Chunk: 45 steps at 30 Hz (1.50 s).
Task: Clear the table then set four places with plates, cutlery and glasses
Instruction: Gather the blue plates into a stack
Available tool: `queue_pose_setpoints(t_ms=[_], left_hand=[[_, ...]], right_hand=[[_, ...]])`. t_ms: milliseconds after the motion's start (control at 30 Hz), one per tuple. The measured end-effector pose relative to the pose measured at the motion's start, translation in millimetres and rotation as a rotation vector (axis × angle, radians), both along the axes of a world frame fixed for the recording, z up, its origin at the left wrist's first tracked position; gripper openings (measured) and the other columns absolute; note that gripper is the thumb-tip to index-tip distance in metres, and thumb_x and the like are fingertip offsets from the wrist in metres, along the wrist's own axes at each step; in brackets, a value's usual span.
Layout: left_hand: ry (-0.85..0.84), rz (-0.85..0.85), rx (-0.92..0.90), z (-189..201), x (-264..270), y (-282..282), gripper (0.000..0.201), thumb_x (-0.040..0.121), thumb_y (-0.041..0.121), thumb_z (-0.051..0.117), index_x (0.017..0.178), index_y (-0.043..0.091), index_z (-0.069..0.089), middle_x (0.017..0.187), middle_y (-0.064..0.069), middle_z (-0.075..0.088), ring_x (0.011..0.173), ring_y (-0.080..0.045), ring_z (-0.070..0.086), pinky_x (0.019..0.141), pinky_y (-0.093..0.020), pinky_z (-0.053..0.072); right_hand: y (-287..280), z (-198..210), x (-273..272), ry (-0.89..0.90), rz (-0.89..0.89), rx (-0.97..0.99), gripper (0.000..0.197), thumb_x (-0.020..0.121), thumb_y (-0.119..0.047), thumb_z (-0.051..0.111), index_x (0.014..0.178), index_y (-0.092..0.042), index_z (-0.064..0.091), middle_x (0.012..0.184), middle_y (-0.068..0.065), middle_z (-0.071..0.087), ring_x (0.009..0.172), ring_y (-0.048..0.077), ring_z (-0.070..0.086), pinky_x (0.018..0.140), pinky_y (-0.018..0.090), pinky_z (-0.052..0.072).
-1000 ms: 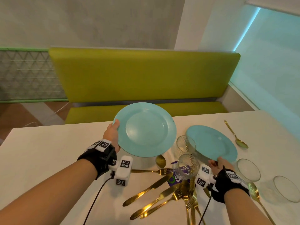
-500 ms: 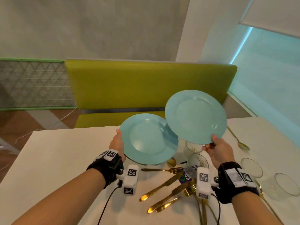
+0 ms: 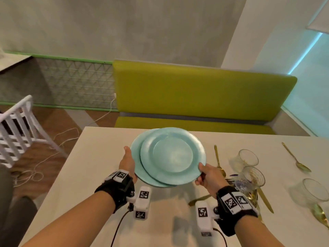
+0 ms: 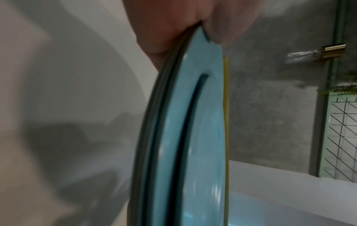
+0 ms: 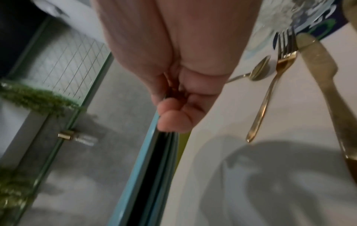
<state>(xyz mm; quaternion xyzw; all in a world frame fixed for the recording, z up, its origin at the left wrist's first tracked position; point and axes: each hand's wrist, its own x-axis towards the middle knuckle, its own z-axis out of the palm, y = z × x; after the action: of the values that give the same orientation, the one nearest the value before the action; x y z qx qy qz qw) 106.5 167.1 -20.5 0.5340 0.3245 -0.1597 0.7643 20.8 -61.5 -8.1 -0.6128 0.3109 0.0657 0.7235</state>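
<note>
1. The left hand [image 3: 128, 164] pinches the left rim of the lower plate [image 3: 138, 166], thumb on top and fingers beneath; the left wrist view shows the rim wedged between thumb and fingers.
2. The right hand [image 3: 208, 177] grips the near right rim of the upper plate [image 3: 172, 155], thumb on the top face and fingers [image 5: 172, 120] curled under the edge.
3. The two blue plates overlap as a loose stack held above the table [image 3: 92, 175]. The upper one sits a little to the right of the lower one, so they are not yet squared up. The right wrist view shows a dark gap between the rims.
4. To the right on the table lie gold cutlery: a spoon [image 3: 218, 160] just right of the plates, a fork [image 5: 270, 85], a knife [image 5: 324, 82] and a far spoon [image 3: 295, 159].
5. Three glasses [image 3: 248, 157] stand near and right of the cutlery.
6. Judgement: the clearing step is in hand, with the plates being gathered into one pile.
7. The next move probably calls for nesting the upper plate fully onto the lower one. Then one hand can carry the stack while the other is freed for the glasses and cutlery.
8. A risk is the upper plate sliding off while the stack is tilted.
</note>
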Motion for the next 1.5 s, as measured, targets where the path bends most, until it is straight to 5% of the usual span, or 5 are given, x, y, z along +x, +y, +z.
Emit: queue_pose_setpoints(t_ms=[300,600,900,1233,1500], left_hand=[[0.008,0.036,-0.045,-37.6,-8.4,53.9,0.056,0.095,0.051,0.038,0.127,0.007,0.052,0.1,-0.011,0.064,0.092,-0.031,0.061,0.091,-0.043,0.049],[0.077,0.035,0.05,-60.1,1.4,99.3,0.029,0.098,0.028,0.041,0.08,0.011,0.056,0.085,-0.012,0.061,0.073,-0.026,0.055,0.068,-0.034,0.046],[0.027,-0.519,0.849,-80.4,26.2,127.7,0.034,0.097,0.018,0.038,0.121,0.005,0.058,0.131,-0.013,0.058,0.123,-0.028,0.053,0.097,-0.028,0.04],[0.094,-0.526,0.884,-78.3,64.0,135.3,0.042,0.1,0.022,0.036,0.127,-0.006,0.051,0.133,-0.024,0.053,0.123,-0.035,0.051,0.098,-0.033,0.042],[0.132,-0.375,0.797,-72.9,95.5,146.9,0.047,0.093,0.024,0.05,0.128,-0.007,0.05,0.132,-0.025,0.053,0.121,-0.037,0.053,0.077,-0.027,0.034]], right_hand=[[61.8,-32.2,19.3,0.146,0.253,-0.271,0.056,0.089,-0.003,0.059,0.138,-0.009,0.033,0.126,0.019,0.052,0.102,0.038,0.061,0.07,0.043,0.058],[105.4,-82.2,35.4,0.202,0.245,-0.3,0.056,0.083,-0.001,0.065,0.134,-0.009,0.043,0.11,0.018,0.06,0.095,0.038,0.064,0.079,0.056,0.055],[116.2,-121.5,55.8,0.218,0.346,-0.439,0.062,0.078,-0.012,0.07,0.134,-0.017,0.044,0.122,0.011,0.062,0.106,0.032,0.062,0.088,0.05,0.053],[130.2,-107.9,96.0,0.143,0.353,-0.442,0.015,0.084,-0.009,0.061,0.099,-0.009,0.058,0.112,0.014,0.068,0.098,0.029,0.065,0.089,0.044,0.053],[150.4,-92.8,126.8,0.153,0.368,-0.392,0.07,0.091,-0.023,0.06,0.146,-0.001,0.023,0.144,0.008,0.045,0.132,0.022,0.042,0.104,0.026,0.035]])
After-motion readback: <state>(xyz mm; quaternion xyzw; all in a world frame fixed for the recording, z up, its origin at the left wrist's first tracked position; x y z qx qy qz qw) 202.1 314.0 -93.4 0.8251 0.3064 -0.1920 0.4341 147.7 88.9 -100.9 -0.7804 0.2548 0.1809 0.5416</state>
